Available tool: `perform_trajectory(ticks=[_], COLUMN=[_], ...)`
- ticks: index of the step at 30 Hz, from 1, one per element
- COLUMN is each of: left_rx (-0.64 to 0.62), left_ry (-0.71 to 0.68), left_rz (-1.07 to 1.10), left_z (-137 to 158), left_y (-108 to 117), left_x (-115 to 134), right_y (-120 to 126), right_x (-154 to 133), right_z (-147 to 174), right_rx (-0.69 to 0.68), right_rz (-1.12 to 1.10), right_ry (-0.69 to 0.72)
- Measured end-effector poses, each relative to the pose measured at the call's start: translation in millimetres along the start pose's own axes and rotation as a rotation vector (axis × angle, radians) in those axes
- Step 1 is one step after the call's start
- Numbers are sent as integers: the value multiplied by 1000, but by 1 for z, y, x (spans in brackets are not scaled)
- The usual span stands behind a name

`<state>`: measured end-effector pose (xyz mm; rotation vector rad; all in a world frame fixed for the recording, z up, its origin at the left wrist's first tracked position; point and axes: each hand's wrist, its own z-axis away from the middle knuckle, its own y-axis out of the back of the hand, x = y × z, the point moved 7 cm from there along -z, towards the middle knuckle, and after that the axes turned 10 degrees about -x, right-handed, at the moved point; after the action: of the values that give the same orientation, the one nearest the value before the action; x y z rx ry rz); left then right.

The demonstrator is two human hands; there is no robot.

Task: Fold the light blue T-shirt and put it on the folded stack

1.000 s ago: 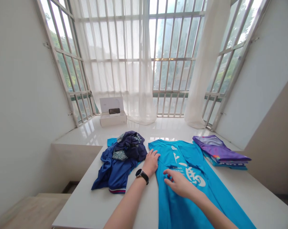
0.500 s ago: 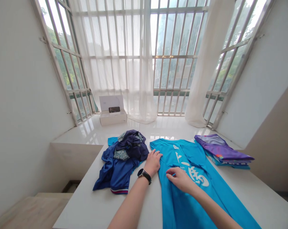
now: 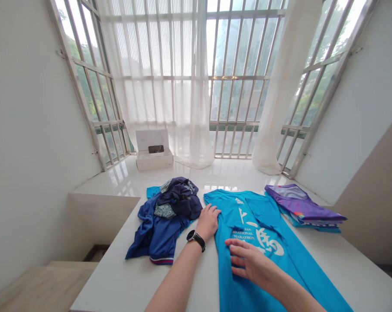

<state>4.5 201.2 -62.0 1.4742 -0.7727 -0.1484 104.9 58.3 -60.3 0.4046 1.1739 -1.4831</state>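
The right hand [image 3: 251, 265] hides some white lettering [image 3: 270, 242] on the blue marathon T-shirt [image 3: 291, 256], whose lower end, like both forearms [image 3: 178, 279], leaves our view; we cannot read the white box [image 3: 154, 164]'s marks [image 3: 169, 165].

Bright daylight through the tall metal-barred window [image 3: 238, 78] glares off the glossy white sill [image 3: 231, 172]; wide-angle distortion stretches the edges.

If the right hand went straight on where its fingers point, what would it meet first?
Probably the left hand, around the wrist with the watch; the right hand points that way across the blue shirt. Depth is unclear, so it might brush the shirt first.
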Motion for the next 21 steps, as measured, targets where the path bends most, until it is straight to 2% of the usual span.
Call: perform_trajectory(ticks=[3,7,13,21], left_rx=[-2,-4,2,21], left_ry=[0,-3,0,41], left_rz=[2,13,25,35], left_z=[-1,-2,-4,-5], left_y=[-1,-3,-4,-2], left_x=[-1,-3,-5,-5], right_y=[-3,0,11,3], right_x=[8,14,21,39], right_z=[8,13,23,38], right_rx=[-8,42,218,179], right_rz=[18,-35,-98,-216], right_ry=[-42,15,126,42])
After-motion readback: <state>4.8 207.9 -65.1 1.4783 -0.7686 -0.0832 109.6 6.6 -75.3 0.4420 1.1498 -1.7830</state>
